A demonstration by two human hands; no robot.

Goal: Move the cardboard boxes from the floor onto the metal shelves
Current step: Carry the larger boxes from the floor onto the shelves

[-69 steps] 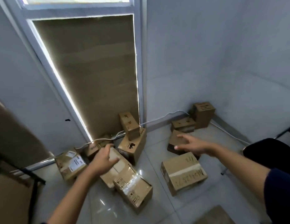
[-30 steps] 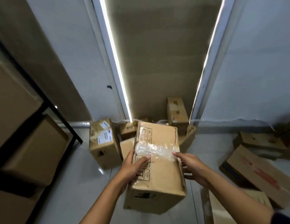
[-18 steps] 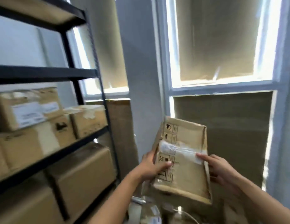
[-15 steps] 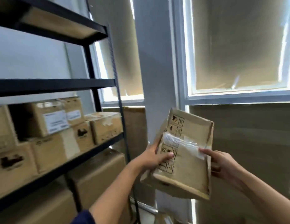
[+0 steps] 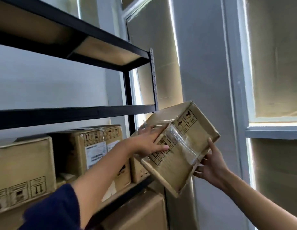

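Head view: both hands, left hand (image 5: 151,141) and right hand (image 5: 210,165), fingers spread, clasp a taped cardboard box (image 5: 179,146) at 3 o'clock of the part-filled metal shelves (image 5: 75,113), not yet shelved.

Matt brown cardboard box (image 5: 181,146), glossy clear tape (image 5: 179,138), black metal shelves (image 5: 75,113).

Two hands, five cardboard boxes in view, and three black shelf boards on one rack
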